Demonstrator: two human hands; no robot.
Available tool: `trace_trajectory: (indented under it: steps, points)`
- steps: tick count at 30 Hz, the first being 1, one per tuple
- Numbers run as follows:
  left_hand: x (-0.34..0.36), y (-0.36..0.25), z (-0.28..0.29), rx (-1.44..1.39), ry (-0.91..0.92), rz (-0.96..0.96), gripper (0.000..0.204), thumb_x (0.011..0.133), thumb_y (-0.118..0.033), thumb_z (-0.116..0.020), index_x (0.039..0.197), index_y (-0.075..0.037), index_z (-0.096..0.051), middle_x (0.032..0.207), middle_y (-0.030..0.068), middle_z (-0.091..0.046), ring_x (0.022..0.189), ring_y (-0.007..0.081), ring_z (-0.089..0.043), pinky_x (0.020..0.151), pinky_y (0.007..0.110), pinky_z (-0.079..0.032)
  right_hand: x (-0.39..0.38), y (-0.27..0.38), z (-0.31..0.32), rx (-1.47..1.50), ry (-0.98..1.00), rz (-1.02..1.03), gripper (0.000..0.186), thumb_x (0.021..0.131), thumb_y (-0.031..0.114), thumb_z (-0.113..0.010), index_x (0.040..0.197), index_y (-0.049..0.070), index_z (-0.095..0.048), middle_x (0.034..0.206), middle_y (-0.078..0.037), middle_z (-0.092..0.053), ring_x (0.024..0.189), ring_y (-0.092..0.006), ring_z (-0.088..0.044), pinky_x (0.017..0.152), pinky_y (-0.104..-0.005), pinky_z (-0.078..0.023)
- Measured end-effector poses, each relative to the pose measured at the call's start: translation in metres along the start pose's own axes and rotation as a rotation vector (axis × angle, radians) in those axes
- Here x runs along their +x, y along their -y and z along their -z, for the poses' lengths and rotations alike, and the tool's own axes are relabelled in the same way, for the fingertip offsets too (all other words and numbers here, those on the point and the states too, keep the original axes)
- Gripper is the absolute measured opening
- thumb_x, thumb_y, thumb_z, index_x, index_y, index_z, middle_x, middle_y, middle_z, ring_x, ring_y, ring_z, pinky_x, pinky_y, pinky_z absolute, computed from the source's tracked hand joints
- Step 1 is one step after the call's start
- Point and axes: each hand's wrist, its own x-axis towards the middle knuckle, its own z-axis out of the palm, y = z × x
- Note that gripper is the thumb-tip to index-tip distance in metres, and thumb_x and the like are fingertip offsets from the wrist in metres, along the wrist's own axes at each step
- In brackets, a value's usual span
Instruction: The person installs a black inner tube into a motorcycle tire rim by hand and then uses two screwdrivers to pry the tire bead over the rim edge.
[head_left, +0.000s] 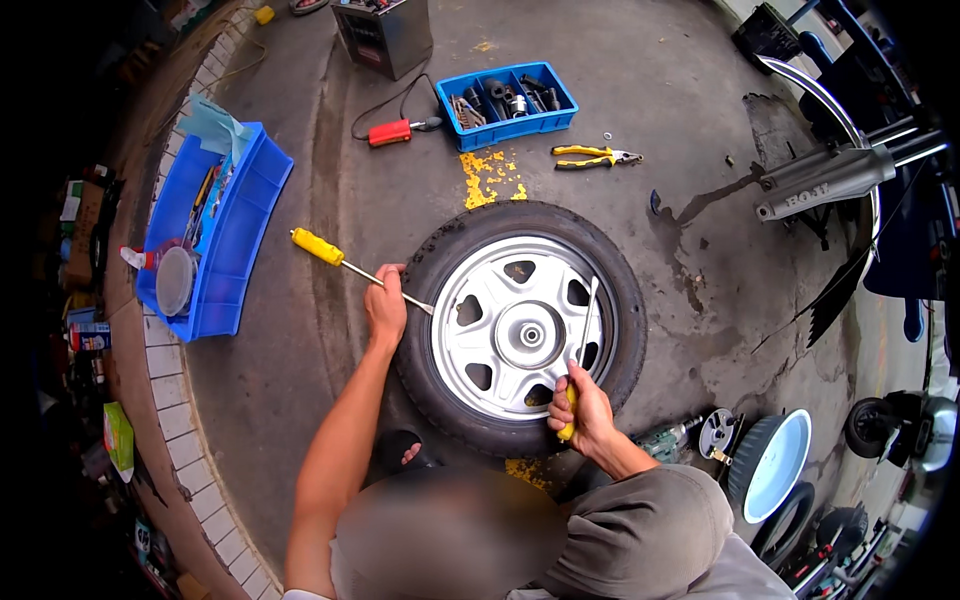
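A motorcycle-style wheel lies flat on the floor before me, with a black tyre [625, 300] around a silver spoked rim [490, 340]. At the tyre's left side, my left hand [385, 310] is closed around the shaft of a yellow-handled tyre lever [317, 246]. That lever's flattened tip meets the edge where tyre and rim join; its handle points out to the left. My right hand [587, 410] grips the yellow handle of a second tyre lever [587, 325] at the wheel's lower right. Its metal shaft points up across the rim, and whether its tip touches is unclear.
Beyond the wheel are a blue divided tray [550, 122] of sockets, a red-handled corded tool [390, 133] and yellow-black pliers [590, 157]. A blue bin [262, 215] stands left. At right are a grey fork leg [825, 185], a green power tool [662, 443] and a pale-blue basin [785, 465].
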Motion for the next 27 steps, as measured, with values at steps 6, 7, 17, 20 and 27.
trace_trajectory:
  steps: [6, 7, 17, 20, 27]
  points:
    - [0.0, 0.004, 0.003, 0.024, 0.015, 0.023, 0.049, 0.107, -0.033, -0.042, 0.114, 0.004, -0.073, 0.11, 0.0254, -0.076, 0.108, 0.042, -0.071, 0.097, 0.045, -0.052, 0.015, -0.013, -0.017, -0.065, -0.041, 0.055, 0.043, 0.11, 0.044, -0.061, 0.083, 0.013, -0.05, 0.056, -0.002, -0.04, 0.042, -0.0147, -0.035, 0.044, -0.032, -0.031]
    - [0.0, 0.004, 0.001, 0.015, 0.01, 0.01, 0.049, 0.107, -0.033, -0.042, 0.114, 0.004, -0.073, 0.11, 0.0256, -0.076, 0.108, 0.0429, -0.071, 0.097, 0.045, -0.052, 0.017, -0.014, -0.018, -0.057, -0.043, 0.078, 0.042, 0.11, 0.042, -0.061, 0.083, 0.013, -0.05, 0.055, -0.001, -0.04, 0.041, -0.0145, -0.035, 0.043, -0.032, -0.031]
    - [0.0, -0.005, -0.001, 0.016, -0.002, -0.009, 0.047, 0.107, -0.031, -0.042, 0.115, 0.003, -0.074, 0.111, 0.0251, -0.076, 0.109, 0.0429, -0.071, 0.098, 0.045, -0.052, -0.039, 0.051, -0.023, -0.194, -0.136, -0.025, 0.031, 0.107, 0.037, -0.066, 0.092, 0.011, -0.063, 0.072, -0.002, -0.056, 0.054, -0.0142, -0.05, 0.053, -0.031, -0.045]
    - [-0.003, 0.003, 0.009, 0.039, -0.015, -0.003, 0.046, 0.107, -0.031, -0.043, 0.114, 0.003, -0.074, 0.111, 0.0246, -0.077, 0.107, 0.0426, -0.071, 0.096, 0.045, -0.053, -0.083, 0.105, -0.035, -0.5, -0.106, -0.038, 0.03, 0.106, 0.025, -0.069, 0.126, 0.004, -0.061, 0.086, -0.005, -0.062, 0.065, -0.0166, -0.061, 0.063, -0.0332, -0.056]
    - [0.0, 0.002, -0.006, 0.06, -0.039, 0.059, 0.046, 0.106, -0.03, -0.045, 0.111, 0.002, -0.076, 0.106, 0.026, -0.077, 0.104, 0.046, -0.072, 0.093, 0.048, -0.054, -0.106, 0.277, -0.092, -1.854, -0.261, -0.189, 0.037, 0.101, 0.028, -0.073, 0.128, 0.002, -0.076, 0.079, -0.003, -0.065, 0.054, -0.0115, -0.054, 0.047, -0.0305, -0.044]
